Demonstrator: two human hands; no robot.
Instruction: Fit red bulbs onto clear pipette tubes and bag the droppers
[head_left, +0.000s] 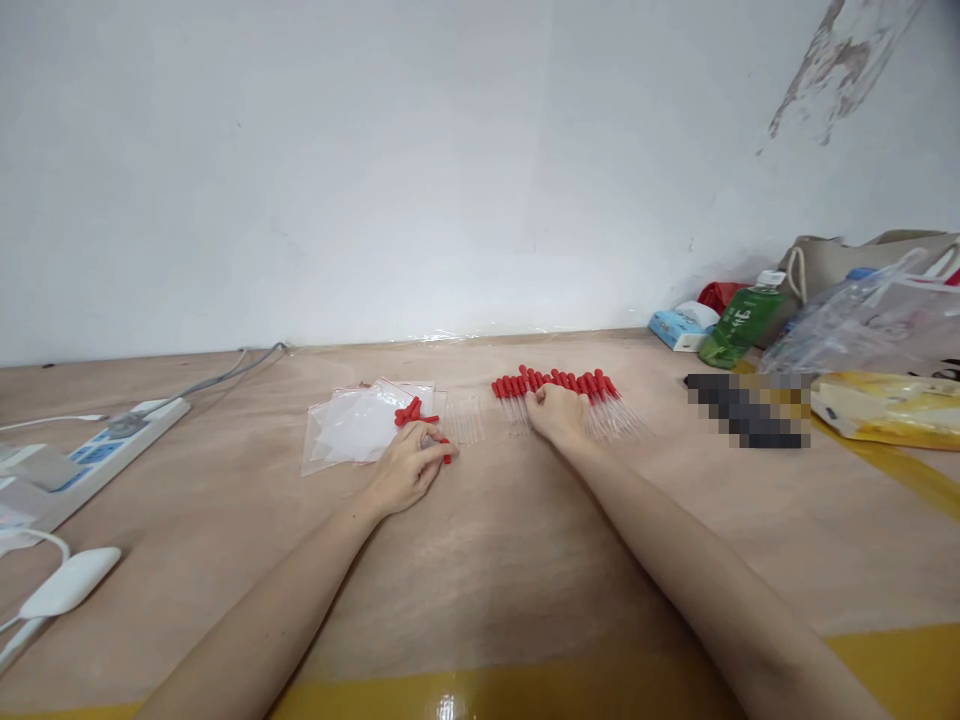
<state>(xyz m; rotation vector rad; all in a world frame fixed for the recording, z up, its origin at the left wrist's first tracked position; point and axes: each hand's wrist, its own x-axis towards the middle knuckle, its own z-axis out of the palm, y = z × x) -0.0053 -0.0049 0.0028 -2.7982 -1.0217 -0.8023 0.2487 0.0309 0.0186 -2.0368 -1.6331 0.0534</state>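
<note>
My left hand (411, 472) is closed with a red rubber bulb (447, 452) between its fingertips. Just beyond it, several loose red bulbs (412, 412) lie on clear plastic zip bags (352, 425). Thin clear glass tubes (466, 418) without bulbs lie side by side to the right of that hand. My right hand (559, 412) reaches into a row of glass droppers (600, 385) with red bulbs, its fingers drawn together. Whatever those fingers grip is hidden behind the hand. The droppers lie roughly parallel, bulbs toward the wall.
On the left are a power strip (97, 460) with a grey cable and a white plug-like device (71, 582). At the back right stand a tissue pack (679, 328), a green bottle (742, 320) and plastic bags (847, 310). A yellow packet (885, 410) lies near a blurred-out dark object (750, 410).
</note>
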